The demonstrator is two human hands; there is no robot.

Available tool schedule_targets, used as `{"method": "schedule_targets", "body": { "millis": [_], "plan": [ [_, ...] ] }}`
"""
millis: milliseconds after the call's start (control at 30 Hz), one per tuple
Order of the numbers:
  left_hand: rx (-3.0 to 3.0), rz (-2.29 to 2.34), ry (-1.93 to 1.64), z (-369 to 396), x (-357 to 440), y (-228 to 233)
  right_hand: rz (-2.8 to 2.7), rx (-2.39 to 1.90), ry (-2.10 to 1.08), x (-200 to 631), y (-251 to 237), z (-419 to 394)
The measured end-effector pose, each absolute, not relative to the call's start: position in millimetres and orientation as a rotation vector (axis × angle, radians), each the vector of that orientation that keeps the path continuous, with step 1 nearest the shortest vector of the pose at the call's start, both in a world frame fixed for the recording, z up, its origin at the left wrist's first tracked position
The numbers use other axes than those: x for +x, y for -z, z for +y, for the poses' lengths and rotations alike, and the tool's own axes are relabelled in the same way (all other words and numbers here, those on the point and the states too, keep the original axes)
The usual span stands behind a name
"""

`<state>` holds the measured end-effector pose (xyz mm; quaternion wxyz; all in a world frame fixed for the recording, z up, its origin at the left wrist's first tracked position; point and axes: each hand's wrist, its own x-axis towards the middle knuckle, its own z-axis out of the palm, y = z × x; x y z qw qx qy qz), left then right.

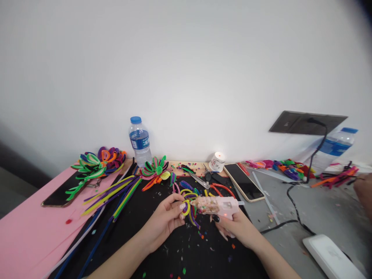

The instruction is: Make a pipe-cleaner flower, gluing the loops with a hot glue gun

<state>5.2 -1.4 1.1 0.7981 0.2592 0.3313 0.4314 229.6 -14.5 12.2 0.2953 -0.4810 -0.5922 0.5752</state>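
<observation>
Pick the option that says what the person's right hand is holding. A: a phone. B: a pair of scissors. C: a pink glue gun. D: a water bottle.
C: the right hand is wrapped around the pink glue gun, whose nozzle end points at the looped pipe-cleaner piece pinched in the left hand; the scissors, phone and water bottle lie or stand untouched farther back on the table.

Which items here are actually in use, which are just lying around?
In use:
left hand pinching the looped pipe-cleaner piece
right hand gripping the pink glue gun

Lying about:
scissors
phone
water bottle
loose pipe cleaners
finished flowers
tape roll
</observation>
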Motion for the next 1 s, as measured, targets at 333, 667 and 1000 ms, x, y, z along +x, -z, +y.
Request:
{"method": "schedule_targets", "body": {
  "millis": [333,667,1000],
  "plan": [
    [0.559,0.701,-0.925,-2.2,5.2,0.2,-1.547,-1.272,-1.55,229.8,-9.3,-14.3],
    [0.525,0.749,-0.959,-1.8,5.5,-2.3,-1.556,-1.268,-1.554,229.9,-11.2,-15.7],
    [0.49,0.805,-0.996,-0.8,8.4,-5.9,-1.524,-1.214,-1.581,228.6,-7.2,-15.6]
  ]
}}
